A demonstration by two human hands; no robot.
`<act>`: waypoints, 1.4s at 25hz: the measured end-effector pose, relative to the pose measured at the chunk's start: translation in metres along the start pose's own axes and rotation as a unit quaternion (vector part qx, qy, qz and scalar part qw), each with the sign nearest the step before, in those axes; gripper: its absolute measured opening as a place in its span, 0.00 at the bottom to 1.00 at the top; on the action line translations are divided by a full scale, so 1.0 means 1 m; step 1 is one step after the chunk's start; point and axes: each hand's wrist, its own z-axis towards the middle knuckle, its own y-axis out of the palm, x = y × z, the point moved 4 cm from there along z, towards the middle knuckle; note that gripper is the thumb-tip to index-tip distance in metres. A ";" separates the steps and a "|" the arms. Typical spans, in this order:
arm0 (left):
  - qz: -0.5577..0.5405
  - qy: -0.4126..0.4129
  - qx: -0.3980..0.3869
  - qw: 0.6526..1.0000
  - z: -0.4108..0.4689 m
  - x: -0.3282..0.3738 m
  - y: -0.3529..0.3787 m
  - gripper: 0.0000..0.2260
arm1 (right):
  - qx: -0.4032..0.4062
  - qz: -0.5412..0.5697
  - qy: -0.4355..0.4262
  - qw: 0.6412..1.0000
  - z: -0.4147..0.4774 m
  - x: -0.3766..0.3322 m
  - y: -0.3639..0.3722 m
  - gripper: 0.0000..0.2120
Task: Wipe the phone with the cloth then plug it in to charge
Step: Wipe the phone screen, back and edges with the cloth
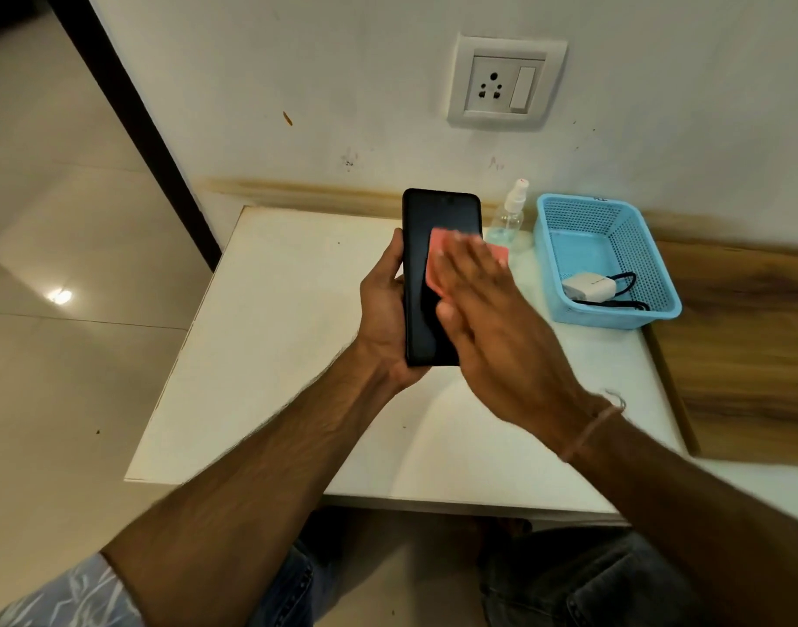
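A black phone [426, 246] is held upright above the white table [270, 355], screen toward me. My left hand [381, 310] grips it from the left and underneath. A pink cloth [437, 260] lies flat on the screen, and my right hand [492, 310] presses it there with straight fingers, blurred by motion. A white charger with a black cable [589, 286] lies inside the blue basket [659, 282] at the right. The wall socket with its switch [505, 81] sits on the wall above the table.
A clear spray bottle [511, 212] stands by the wall between the phone and the basket. A wooden board [745, 350] lies right of the table. Tiled floor [57, 310] is to the left. My knees show below the table's front edge.
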 end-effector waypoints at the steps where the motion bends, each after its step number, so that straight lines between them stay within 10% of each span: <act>1: 0.003 -0.004 0.006 1.000 0.000 -0.002 0.001 0.32 | 0.008 0.005 0.019 1.000 0.015 0.005 -0.002 0.25; 19: -0.037 -0.018 -0.046 0.998 0.002 0.006 -0.003 0.34 | -0.035 -0.015 -0.061 0.997 -0.057 -0.024 0.020 0.26; 27: 0.009 -0.002 0.023 1.000 0.000 -0.010 -0.002 0.28 | 0.038 0.038 0.104 0.993 0.066 0.012 -0.007 0.25; 35: -0.007 -0.012 -0.007 1.000 0.003 -0.006 -0.008 0.33 | -0.013 0.019 -0.039 0.999 0.001 -0.017 0.012 0.25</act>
